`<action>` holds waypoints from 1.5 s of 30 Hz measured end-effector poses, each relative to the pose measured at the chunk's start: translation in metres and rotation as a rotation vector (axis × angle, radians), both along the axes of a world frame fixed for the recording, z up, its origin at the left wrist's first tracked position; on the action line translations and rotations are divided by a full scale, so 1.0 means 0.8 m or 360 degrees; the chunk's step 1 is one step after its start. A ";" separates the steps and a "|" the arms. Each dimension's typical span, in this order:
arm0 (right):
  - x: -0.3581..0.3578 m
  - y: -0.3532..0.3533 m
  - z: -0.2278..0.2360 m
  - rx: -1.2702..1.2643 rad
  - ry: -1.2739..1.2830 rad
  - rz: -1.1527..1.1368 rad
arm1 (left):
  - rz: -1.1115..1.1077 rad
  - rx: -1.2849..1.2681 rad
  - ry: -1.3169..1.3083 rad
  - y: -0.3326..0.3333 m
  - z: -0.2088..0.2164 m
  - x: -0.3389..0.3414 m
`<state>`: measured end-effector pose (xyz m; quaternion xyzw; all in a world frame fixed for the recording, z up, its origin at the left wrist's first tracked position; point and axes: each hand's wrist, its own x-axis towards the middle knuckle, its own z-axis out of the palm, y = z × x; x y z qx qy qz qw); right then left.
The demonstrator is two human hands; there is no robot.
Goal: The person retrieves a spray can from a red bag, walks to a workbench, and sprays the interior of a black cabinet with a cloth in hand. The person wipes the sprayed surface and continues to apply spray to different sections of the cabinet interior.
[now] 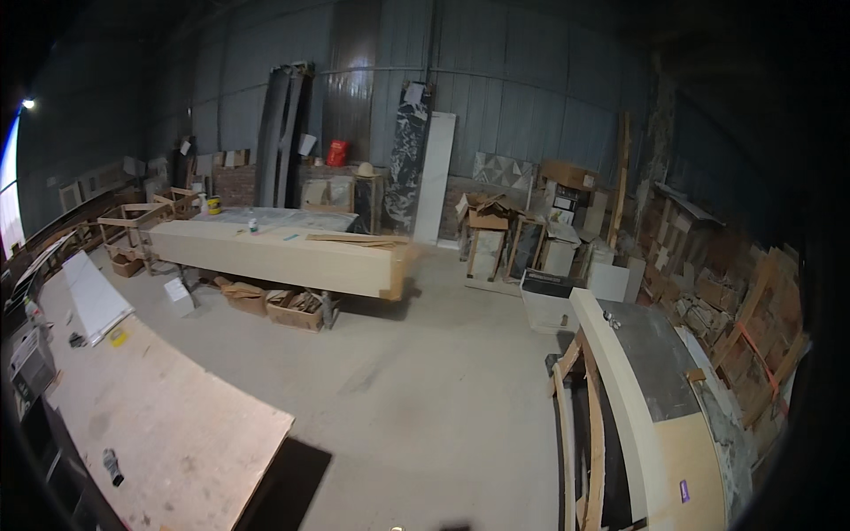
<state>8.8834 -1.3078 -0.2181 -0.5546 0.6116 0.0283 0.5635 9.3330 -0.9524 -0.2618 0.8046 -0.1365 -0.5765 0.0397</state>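
Neither of my hands shows in the head view, and no forearm comes in from the lower edge. Nearest on the left is a wooden worktable [177,416] with a small dark hand tool [112,467] lying on it. To the right stands a bench with a long pale beam [620,389], a dark grey slab [651,354] and a small purple object [684,491] on top. Farther off, a long cream-coloured boxed panel [274,257] rests across supports, with a bottle [252,226] on the table behind it.
A grey floor [398,398] runs between the benches. Under the long panel sit cardboard boxes [295,310]. Tall slabs [434,177] lean on the back wall. Stacked cartons and wooden frames [487,239] crowd the back right. A white board [93,296] lies on the left table.
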 end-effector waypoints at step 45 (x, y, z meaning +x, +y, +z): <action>0.628 -1.492 0.003 0.0108 0.0044 0.0179 | -0.0274 -0.0482 -0.0048 -1.724 0.001 0.639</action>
